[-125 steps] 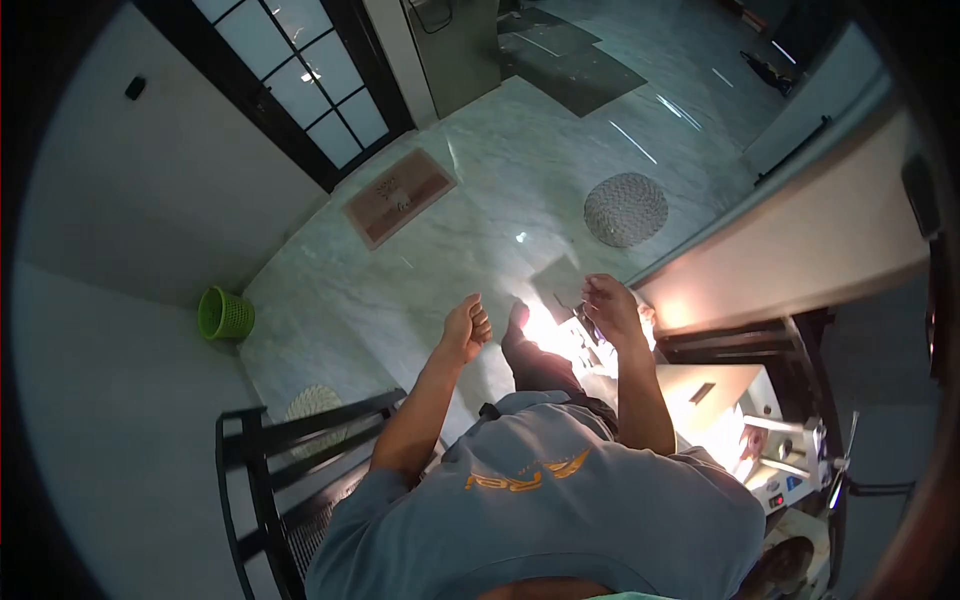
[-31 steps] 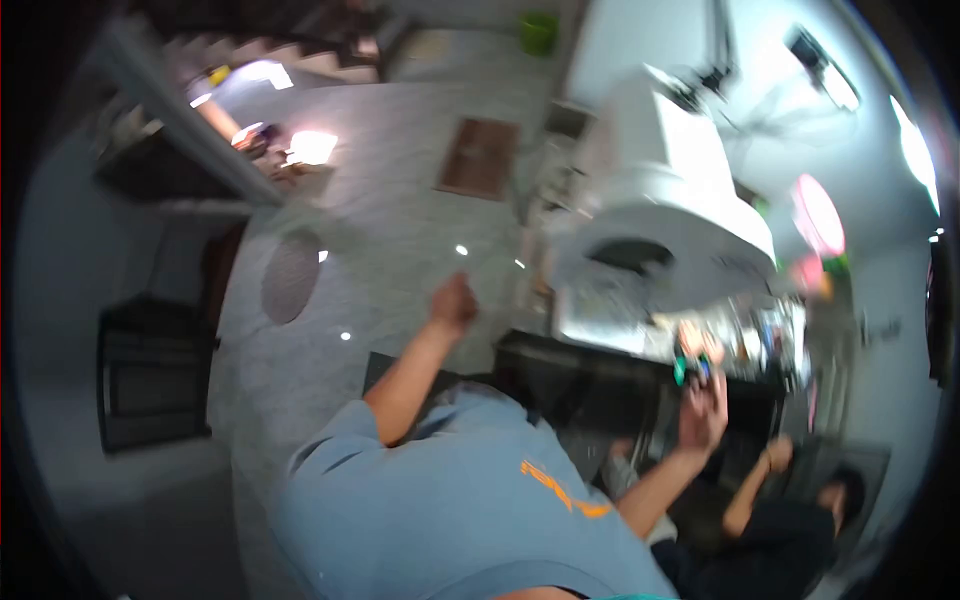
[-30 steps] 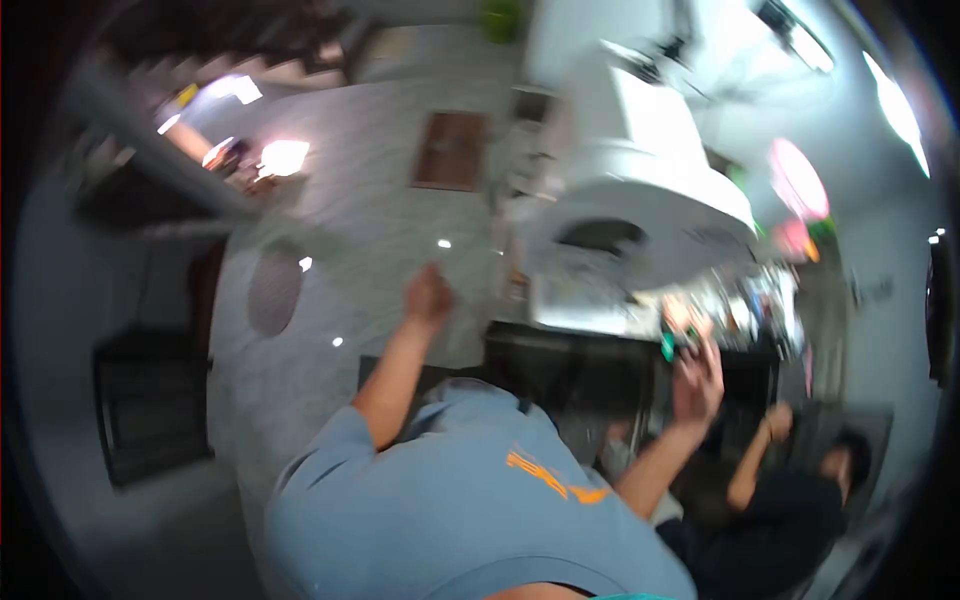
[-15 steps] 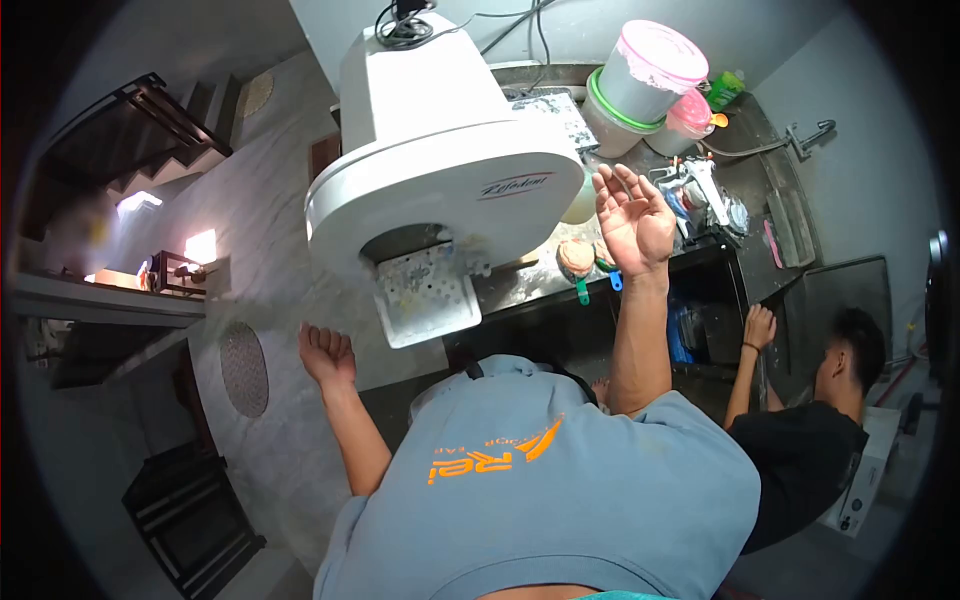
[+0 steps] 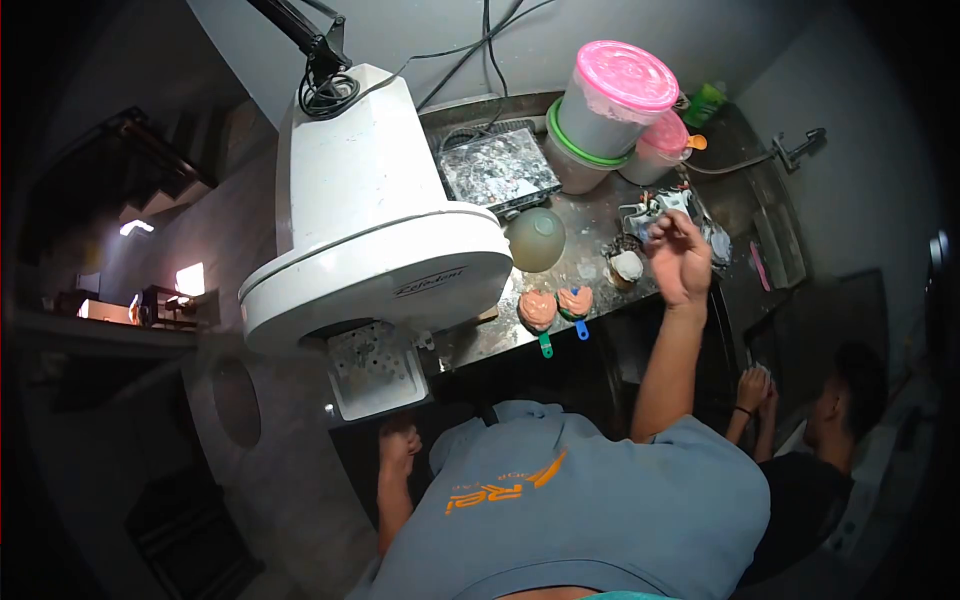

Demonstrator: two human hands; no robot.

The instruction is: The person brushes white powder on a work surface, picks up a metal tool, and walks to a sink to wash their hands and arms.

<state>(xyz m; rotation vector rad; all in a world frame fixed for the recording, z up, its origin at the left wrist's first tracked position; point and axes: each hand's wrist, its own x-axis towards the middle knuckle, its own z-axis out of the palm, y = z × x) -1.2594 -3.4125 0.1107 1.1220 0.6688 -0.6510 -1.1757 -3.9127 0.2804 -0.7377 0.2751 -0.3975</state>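
pink-topped tray with a green handle [image 5: 537,311] sits near the front edge of the white-spattered dark surface [image 5: 590,225], just beside a pink-topped tray with a blue handle [image 5: 574,301]. both handles point out past the edge. right hand [image 5: 681,265] is raised near the white-topped round piece [image 5: 627,265], fingers loosely bent, half open, nothing seen in it. left hand [image 5: 400,446] is curled near the perforated pale tray [image 5: 378,372] under the white machine [image 5: 370,280]; can't tell if it grips anything.

handling: handles look like the safer hold, since the pink tops seem soft and could dent or smear; light grip, keep level, mind the close neighbour. right hand would do well to clear the metal tools [image 5: 655,208].

textures: pink lumpy, matte; greenish translucent bowl [image 5: 536,240] smooth and domed; flat box [image 5: 500,168] crusted white; tub with a pink lid [image 5: 625,78] powdery below the rim.
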